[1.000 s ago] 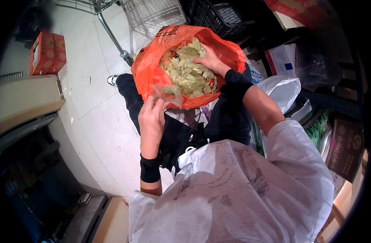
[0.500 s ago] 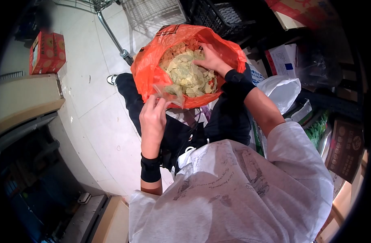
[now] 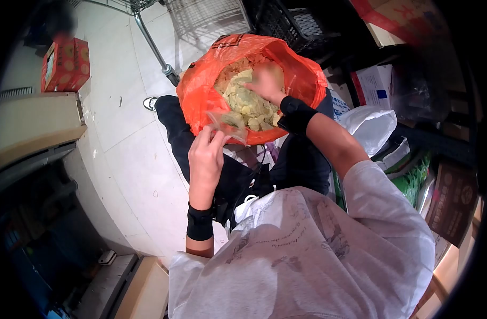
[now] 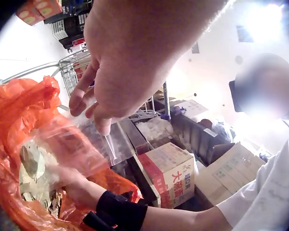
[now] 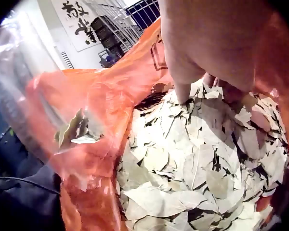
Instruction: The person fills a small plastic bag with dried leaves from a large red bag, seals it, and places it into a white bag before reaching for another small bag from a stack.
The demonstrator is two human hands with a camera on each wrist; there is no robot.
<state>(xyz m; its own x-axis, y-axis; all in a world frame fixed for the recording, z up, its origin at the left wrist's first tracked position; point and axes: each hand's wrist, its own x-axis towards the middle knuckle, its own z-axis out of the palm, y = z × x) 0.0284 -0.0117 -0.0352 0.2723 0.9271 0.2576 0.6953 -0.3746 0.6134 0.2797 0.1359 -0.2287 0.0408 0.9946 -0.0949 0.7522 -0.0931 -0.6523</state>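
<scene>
An orange plastic bag [image 3: 193,95] full of dry pale-green leaves [image 3: 246,101] stands open between the person's legs. The left hand [image 3: 206,154] pinches the edge of a small clear plastic bag [image 3: 230,125] at the orange bag's near left rim; some leaves [image 5: 79,132] lie inside the clear bag. Inside the orange bag, the right hand [image 3: 267,85] has its fingers down among the leaves, blurred in the head view. In the right wrist view the right hand [image 5: 212,43] touches the leaf pile, its fingertips partly buried, so what they hold is hidden.
A cart's metal leg [image 3: 153,42] and a black crate [image 3: 291,24] stand beyond the bag. A white bag [image 3: 368,127] and boxes line the right side. On the left is a red box [image 3: 66,65] above a wooden-edged counter [image 3: 36,125].
The right hand has shifted left and nearer over the leaves inside the orange bag. The left hand keeps its pinch on the clear bag. The head view has shifted slightly.
</scene>
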